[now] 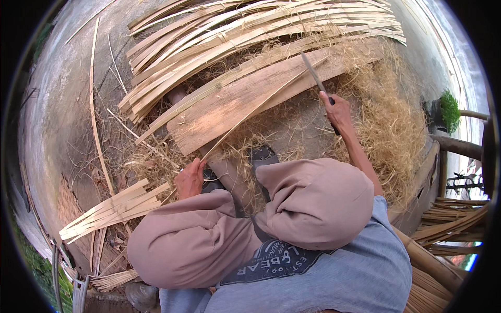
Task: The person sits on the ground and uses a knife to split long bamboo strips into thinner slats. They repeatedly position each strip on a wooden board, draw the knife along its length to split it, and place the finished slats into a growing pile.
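My left hand (190,180) is closed on the near end of a thin bamboo strip (250,113). The strip runs up and to the right across a wide wooden board (224,104), its far end by the knife. In my right hand (339,112) is the dark handle of a knife (313,71). The long blade points up and left, over the board's right part and close to the strip's far end; whether it touches the strip I cannot tell. Beyond the board lies a large pile of pale split bamboo strips (219,49).
Curly shavings (391,125) are heaped right of the board and scattered around my feet. A smaller bundle of pale strips (115,208) lies left of my left knee. One long strip (93,104) rests on the floor at left. Bamboo poles (459,147) and a green plant (449,110) are at right.
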`<state>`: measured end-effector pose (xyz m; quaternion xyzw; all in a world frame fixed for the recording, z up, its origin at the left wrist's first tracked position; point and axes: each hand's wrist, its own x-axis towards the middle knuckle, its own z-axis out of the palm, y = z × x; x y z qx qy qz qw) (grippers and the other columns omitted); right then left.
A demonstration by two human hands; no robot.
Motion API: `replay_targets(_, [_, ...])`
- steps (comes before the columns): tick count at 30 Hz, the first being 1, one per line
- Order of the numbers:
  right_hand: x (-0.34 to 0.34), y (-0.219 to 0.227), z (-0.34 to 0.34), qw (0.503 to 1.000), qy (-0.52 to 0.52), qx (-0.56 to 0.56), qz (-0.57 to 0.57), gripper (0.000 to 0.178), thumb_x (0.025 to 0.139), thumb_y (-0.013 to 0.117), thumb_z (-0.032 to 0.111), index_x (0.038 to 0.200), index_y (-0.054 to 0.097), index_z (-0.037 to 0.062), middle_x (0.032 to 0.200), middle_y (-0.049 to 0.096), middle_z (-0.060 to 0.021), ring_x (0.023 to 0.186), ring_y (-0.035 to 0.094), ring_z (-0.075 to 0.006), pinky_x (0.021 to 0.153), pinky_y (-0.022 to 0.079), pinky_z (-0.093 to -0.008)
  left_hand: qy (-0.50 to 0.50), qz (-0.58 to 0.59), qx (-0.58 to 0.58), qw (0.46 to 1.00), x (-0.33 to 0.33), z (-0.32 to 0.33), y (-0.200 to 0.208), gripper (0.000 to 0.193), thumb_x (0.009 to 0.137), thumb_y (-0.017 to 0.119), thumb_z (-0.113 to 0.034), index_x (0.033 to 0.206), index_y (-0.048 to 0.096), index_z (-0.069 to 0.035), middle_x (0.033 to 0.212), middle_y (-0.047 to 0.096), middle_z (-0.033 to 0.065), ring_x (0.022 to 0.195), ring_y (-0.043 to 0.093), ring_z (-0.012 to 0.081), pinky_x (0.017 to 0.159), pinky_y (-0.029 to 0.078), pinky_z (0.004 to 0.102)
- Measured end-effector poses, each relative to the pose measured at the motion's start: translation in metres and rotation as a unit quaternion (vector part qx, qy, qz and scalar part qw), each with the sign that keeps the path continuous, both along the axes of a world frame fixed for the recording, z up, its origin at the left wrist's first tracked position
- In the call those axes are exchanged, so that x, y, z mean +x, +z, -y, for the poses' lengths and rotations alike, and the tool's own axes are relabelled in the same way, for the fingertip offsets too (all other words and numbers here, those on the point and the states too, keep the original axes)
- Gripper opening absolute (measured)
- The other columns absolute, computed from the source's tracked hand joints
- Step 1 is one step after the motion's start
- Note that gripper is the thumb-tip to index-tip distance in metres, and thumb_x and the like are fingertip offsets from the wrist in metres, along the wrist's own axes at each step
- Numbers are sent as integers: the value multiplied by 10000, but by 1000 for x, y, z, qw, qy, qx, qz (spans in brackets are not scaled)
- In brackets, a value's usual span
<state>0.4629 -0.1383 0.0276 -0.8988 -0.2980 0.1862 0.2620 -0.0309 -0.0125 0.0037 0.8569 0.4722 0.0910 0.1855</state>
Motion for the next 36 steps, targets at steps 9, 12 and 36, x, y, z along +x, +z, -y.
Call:
replay_targets(9, [-89,1,13,979,201,12,19,522,961,727,470,754,621,2,638,595,-171,573,582,-359,557,450,-458,-9,-32,20,999,12,5,-5,309,1064,573,-333,874,520,-96,750,625,147,697,637,401,572,441,499])
replay_targets(12, [-114,22,12,969,244,15,22,554,970,695,504,735,624,7,635,613,-171,588,618,-380,569,476,-468,7,-28,23,999,11,4,-1,313,1060,580,-335,869,516,-96,740,613,147,685,629,400,566,434,496])
replay_targets(36, [-84,-39,-19,991,109,66,-39,599,978,683,520,734,646,-26,580,579,-167,527,567,-263,515,432,-433,90,52,-509,854,-51,-26,24,454,1043,643,-428,738,594,-95,619,498,-69,541,397,40,480,280,278])
